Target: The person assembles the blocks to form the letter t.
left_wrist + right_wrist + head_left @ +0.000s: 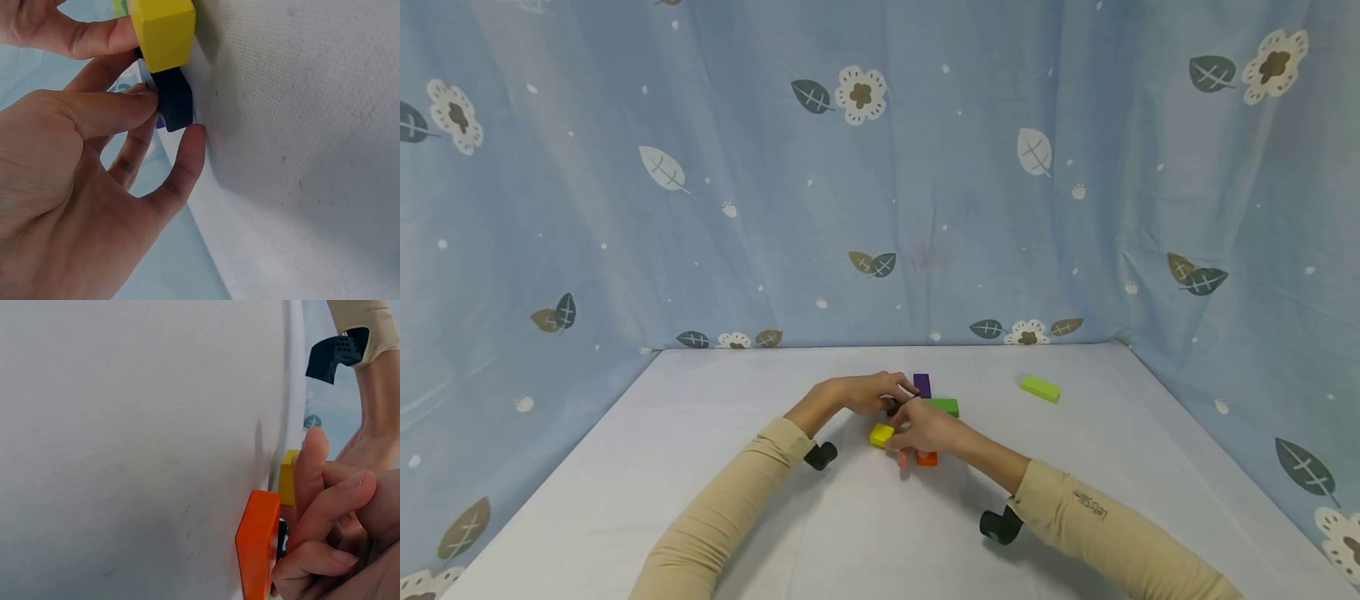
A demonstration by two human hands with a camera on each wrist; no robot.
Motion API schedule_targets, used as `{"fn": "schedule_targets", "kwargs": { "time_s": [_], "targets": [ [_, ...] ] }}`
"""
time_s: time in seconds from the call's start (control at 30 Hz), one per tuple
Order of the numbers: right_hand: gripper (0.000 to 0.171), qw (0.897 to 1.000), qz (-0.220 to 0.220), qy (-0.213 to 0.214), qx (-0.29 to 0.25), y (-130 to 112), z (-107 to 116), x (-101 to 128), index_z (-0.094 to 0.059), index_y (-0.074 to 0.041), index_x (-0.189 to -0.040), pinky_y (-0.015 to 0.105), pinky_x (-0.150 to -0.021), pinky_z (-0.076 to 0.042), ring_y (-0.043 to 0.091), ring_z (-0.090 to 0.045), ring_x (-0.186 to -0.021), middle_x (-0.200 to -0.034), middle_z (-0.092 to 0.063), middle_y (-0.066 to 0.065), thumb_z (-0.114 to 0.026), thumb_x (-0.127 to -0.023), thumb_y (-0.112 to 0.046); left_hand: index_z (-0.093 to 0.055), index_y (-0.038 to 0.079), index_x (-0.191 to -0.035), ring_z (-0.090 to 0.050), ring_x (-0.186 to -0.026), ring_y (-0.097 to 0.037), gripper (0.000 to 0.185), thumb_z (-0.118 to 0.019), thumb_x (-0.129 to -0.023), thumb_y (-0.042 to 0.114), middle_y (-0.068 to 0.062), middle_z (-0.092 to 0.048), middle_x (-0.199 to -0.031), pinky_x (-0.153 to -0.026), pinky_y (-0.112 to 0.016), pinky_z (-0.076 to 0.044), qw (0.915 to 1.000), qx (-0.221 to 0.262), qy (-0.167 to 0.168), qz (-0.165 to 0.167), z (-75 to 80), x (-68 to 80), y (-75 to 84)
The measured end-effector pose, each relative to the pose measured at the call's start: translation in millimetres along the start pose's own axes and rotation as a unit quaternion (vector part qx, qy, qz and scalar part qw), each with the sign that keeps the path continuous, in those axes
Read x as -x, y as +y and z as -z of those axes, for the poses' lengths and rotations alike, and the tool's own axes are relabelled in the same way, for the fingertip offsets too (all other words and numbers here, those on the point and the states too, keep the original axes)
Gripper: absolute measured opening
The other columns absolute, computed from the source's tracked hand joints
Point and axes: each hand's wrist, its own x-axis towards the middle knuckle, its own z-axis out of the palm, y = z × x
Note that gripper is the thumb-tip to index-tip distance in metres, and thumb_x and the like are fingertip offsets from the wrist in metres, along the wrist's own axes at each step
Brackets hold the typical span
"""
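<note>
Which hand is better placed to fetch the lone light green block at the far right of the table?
Probably the right hand: the light green block lies on its side, apart from the cluster. The left hand is farther off and already pinching the dark block.

1. Six blocks on the table (700, 467), one of each colour: one yellow block (882, 434), one orange block (928, 458), one purple block (922, 384), one green block (945, 406), one dark block (173, 100) and one lime block (1040, 387) lying well apart from the rest.
2. Two hands in play: the left hand (868, 392) and the right hand (925, 427).
3. Two wrist cameras, one on each forearm.
4. One flowered blue curtain (880, 167) behind it all.
</note>
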Motion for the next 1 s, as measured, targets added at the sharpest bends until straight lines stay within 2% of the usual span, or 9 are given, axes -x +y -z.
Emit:
{"fn": "schedule_targets", "kwargs": {
  "time_s": [0.23,0.47,0.6,0.63,0.7,0.77,0.83,1.0],
  "targets": [
    [0.033,1.000,-0.007,-0.001,-0.005,2,2,5,-0.063,-0.004,-0.103,0.019,-0.048,-0.038,0.012,-0.052,-0.048,-0.056,-0.064,0.006,-0.069,-0.079,-0.027,-0.059,0.026,-0.122,-0.035,-0.119,-0.015,0.041,-0.042,-0.093,0.002,0.004,-0.039,-0.137,-0.102,-0.037,-0.031,1.0000,0.000,-0.003,0.006,0.5,0.2,0.9],
    [0.033,1.000,-0.024,0.001,-0.008,3,5,12,-0.062,-0.007,-0.103,0.019,-0.045,-0.038,0.011,-0.052,-0.044,-0.055,-0.062,0.001,-0.069,-0.079,-0.028,-0.057,0.021,-0.125,-0.037,-0.115,-0.016,0.041,-0.042,-0.092,0.000,0.000,-0.040,-0.136,-0.098,-0.035,-0.033,1.0000,-0.003,-0.001,-0.005,1.3,0.7,4.7],
    [0.033,1.000,-0.026,0.013,0.008,6,8,15,-0.063,-0.007,-0.102,0.020,-0.046,-0.038,0.010,-0.050,-0.049,-0.083,-0.062,0.003,-0.071,-0.077,-0.028,-0.055,0.023,-0.126,-0.037,-0.117,-0.017,0.044,-0.043,-0.092,-0.002,-0.001,-0.040,-0.137,-0.100,-0.036,-0.033,0.9999,-0.009,-0.001,-0.007,1.2,0.4,5.5],
    [0.033,1.000,-0.025,0.013,0.007,8,9,16,-0.063,-0.008,-0.102,0.019,-0.045,-0.038,0.010,-0.049,-0.048,-0.083,-0.062,0.004,-0.071,-0.077,-0.028,-0.054,0.023,-0.127,-0.037,-0.117,-0.017,0.045,-0.043,-0.091,-0.003,-0.001,-0.040,-0.137,-0.100,-0.036,-0.033,0.9999,-0.011,-0.001,-0.007,1.2,0.2,5.5],
    [0.032,1.000,-0.024,0.011,0.005,11,10,19,-0.063,-0.008,-0.101,0.019,-0.044,-0.038,0.010,-0.048,-0.046,-0.083,-0.062,0.005,-0.071,-0.077,-0.027,-0.053,0.025,-0.128,-0.037,-0.118,-0.018,0.047,-0.043,-0.091,-0.003,-0.002,-0.039,-0.138,-0.101,-0.037,-0.033,0.9999,-0.014,-0.002,-0.009,1.2,-0.2,5.9],
    [0.031,1.000,-0.022,-0.001,-0.008,14,12,22,-0.062,-0.006,-0.101,0.020,-0.041,-0.039,0.010,-0.047,-0.039,-0.066,-0.062,0.003,-0.070,-0.078,-0.025,-0.052,0.025,-0.128,-0.037,-0.119,-0.019,0.048,-0.043,-0.091,-0.004,-0.002,-0.039,-0.138,-0.101,-0.037,-0.033,0.9998,-0.014,-0.003,-0.010,1.6,0.1,6.5],
    [0.030,1.000,-0.022,-0.011,-0.018,15,13,26,-0.061,-0.006,-0.101,0.022,-0.042,-0.042,0.011,-0.048,-0.038,-0.055,-0.061,0.002,-0.069,-0.079,-0.025,-0.052,0.025,-0.129,-0.037,-0.119,-0.020,0.049,-0.042,-0.091,-0.004,-0.002,-0.039,-0.138,-0.101,-0.038,-0.033,0.9998,-0.014,-0.004,-0.010,1.7,0.2,7.0],
    [0.029,0.999,-0.014,-0.018,-0.023,18,16,32,-0.059,-0.006,-0.101,0.026,-0.044,-0.044,0.012,-0.048,-0.038,-0.056,-0.064,0.003,-0.067,-0.081,-0.026,-0.051,0.026,-0.129,-0.037,-0.120,-0.021,0.050,-0.042,-0.090,-0.004,-0.002,-0.039,-0.138,-0.101,-0.039,-0.032,0.9998,-0.017,-0.004,-0.009,0.7,0.3,6.2]
  ]
}}
